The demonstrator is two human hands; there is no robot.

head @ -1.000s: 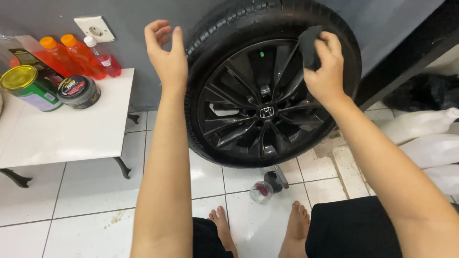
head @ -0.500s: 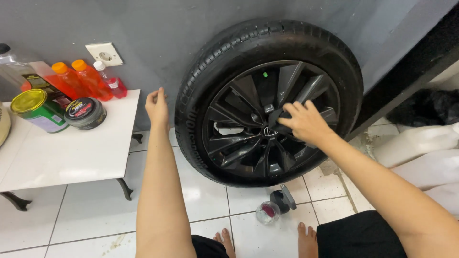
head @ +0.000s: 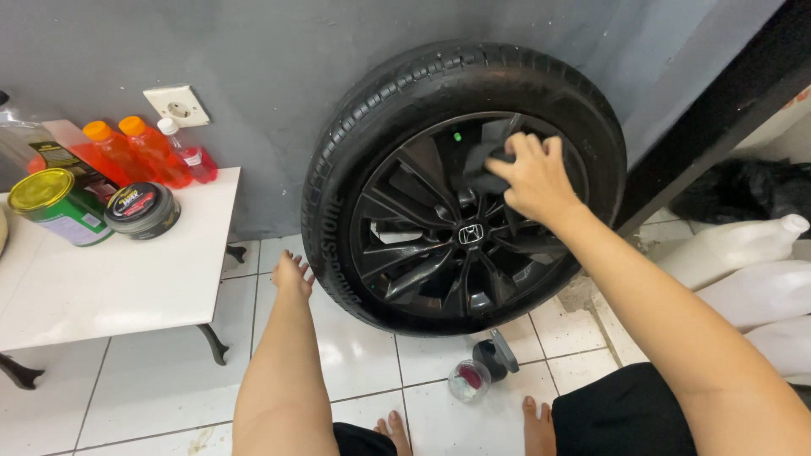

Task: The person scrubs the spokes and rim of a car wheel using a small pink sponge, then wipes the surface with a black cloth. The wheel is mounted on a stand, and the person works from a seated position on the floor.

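A black tyre [head: 355,135] on a dark multi-spoke rim [head: 422,253] leans upright against the grey wall. My right hand [head: 532,177] presses a dark sponge [head: 480,165] onto the upper spokes of the rim. My left hand [head: 292,274] hangs low by the tyre's left side, fingers apart, holding nothing and close to the rubber.
A low white table [head: 127,279] at left carries orange bottles [head: 139,150], a green tin [head: 55,207] and a round black tin [head: 142,209]. An open small jar [head: 470,378] with its lid lies on the tiled floor below the tyre. White jugs [head: 743,262] sit at right.
My right hand with the sponge went from the tyre's top down to the rim centre, then up onto the upper spokes. My left hand dropped from the tyre's top left to its lower left.
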